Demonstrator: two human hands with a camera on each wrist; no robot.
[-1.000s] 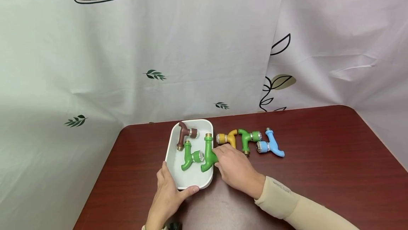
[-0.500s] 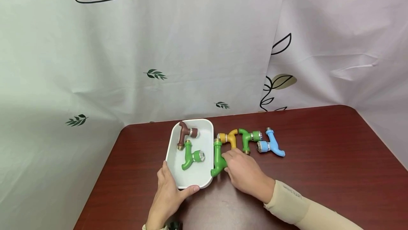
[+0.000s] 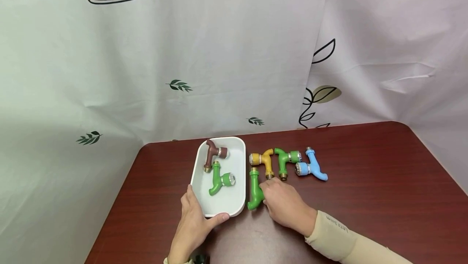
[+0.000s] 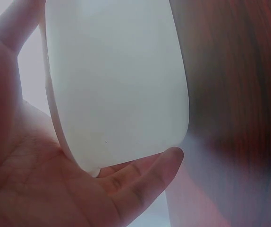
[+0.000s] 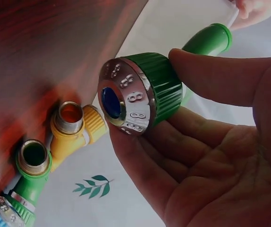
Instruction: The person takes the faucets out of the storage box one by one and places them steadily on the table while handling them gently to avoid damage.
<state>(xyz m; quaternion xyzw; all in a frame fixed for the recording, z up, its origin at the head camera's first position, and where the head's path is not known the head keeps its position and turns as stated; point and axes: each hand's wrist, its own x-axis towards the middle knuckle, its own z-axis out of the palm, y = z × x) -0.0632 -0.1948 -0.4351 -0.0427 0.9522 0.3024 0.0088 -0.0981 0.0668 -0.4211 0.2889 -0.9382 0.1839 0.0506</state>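
My left hand (image 3: 193,225) grips the near-left corner of a white tray (image 3: 223,206), thumb along the front rim. Up close in the left wrist view, fingers curl against the tray's outer wall (image 4: 121,94). Inside the tray lie a brown tap (image 3: 210,158) and a green tap (image 3: 217,180). Just right of it, my right hand (image 3: 287,205) pinches another green tap (image 3: 254,187) by its ribbed knob, which is hidden in the head view. The right wrist view shows that knob (image 5: 166,85) between thumb and fingers, its silver cap facing the camera.
A yellow tap (image 3: 267,162), a third green tap (image 3: 282,160) and a light blue tap (image 3: 313,167) lie in a row on the dark red table (image 3: 365,191), right of the tray. A pale patterned cloth (image 3: 226,53) hangs behind the table.
My right hand has carried the green tap out from over the tray's right side, rightward and nearer to me, to beside the tray. The left hand keeps its hold on the tray.
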